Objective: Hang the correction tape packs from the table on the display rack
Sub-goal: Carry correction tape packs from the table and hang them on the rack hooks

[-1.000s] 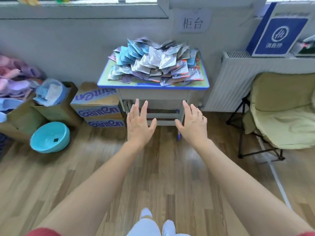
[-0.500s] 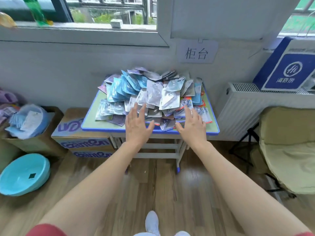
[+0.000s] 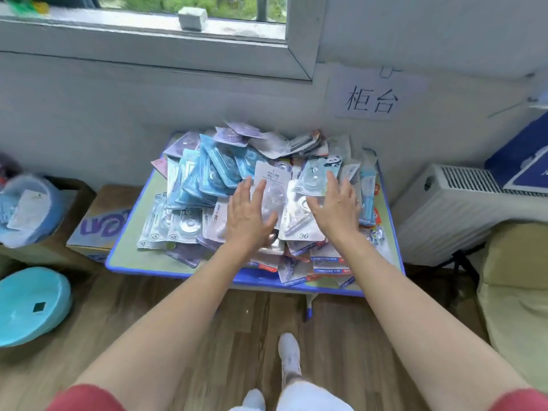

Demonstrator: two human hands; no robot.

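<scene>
**A:** What has just changed?

**B:** You have closed in on the desk (image 3: pixel 130 258). Your left grip (image 3: pixel 247 215) now hangs over the middle of the packs (image 3: pixel 207 173). Your right grip (image 3: pixel 335 207) is just beside it, over the white cards below the panda one. Both are spread, fingers straight, pinching nothing. I cannot tell whether your palms touch the heap or hover above it

**A:** And for the task?

**B:** By my reading the approach is done and the picking is about to start. No pack is lifted yet. They all lie heaped on the desk: blue ones to the left, clear and white ones in the middle, red-edged ones at the front, where a few hang over the rim. The rack is not in view, so all of the hanging is still ahead. You will likely have to turn away from here once you hold something

**A:** How does it differ from before?

**B:** A second ago you stood well back, and both grips showed against the desk's frame, below the top. Half a second ago your fingertips had reached the front of the heap. Now they are past the front rows and over its middle. The desk fills far more of your view, and the basin (image 3: pixel 29 304) has slid to the lower left edge. The heap looks unshifted, as far as the blur lets me judge. Your grips have kept the same flat, spread shape throughout
</scene>
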